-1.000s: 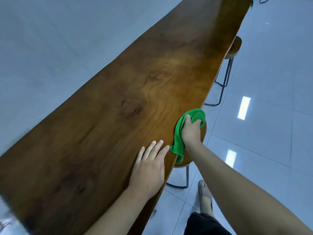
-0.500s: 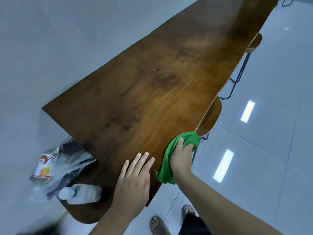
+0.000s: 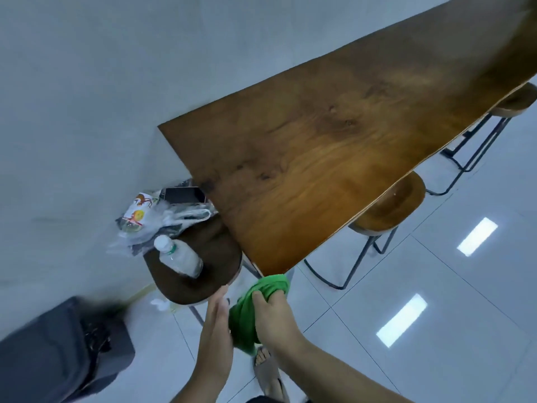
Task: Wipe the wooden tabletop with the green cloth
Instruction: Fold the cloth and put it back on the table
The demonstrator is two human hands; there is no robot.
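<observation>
Both hands hang below the surface (image 3: 334, 158) corner: right hand (image 3: 271, 315) clutching the green cloth (image 3: 255, 298), left hand (image 3: 216, 318) flat, fingers extended, beside it.

Wooden tabletop (image 3: 334, 158) cut off by the top and right edges, far end out of sight. Stool (image 3: 515, 101) at the right edge shown only in part, seat tucked under the table rim. Dark bag (image 3: 64, 350) at lower left blurred and clipped by the frame. Green cloth (image 3: 247, 315) largely covered by the right hand (image 3: 274, 317) and pressed behind the left hand (image 3: 216, 324). Phone (image 3: 183, 194) partly under the tabletop corner. Print on the plastic bag (image 3: 139, 216) too blurred to read. Foot (image 3: 268, 370) half hidden behind the right forearm.
</observation>
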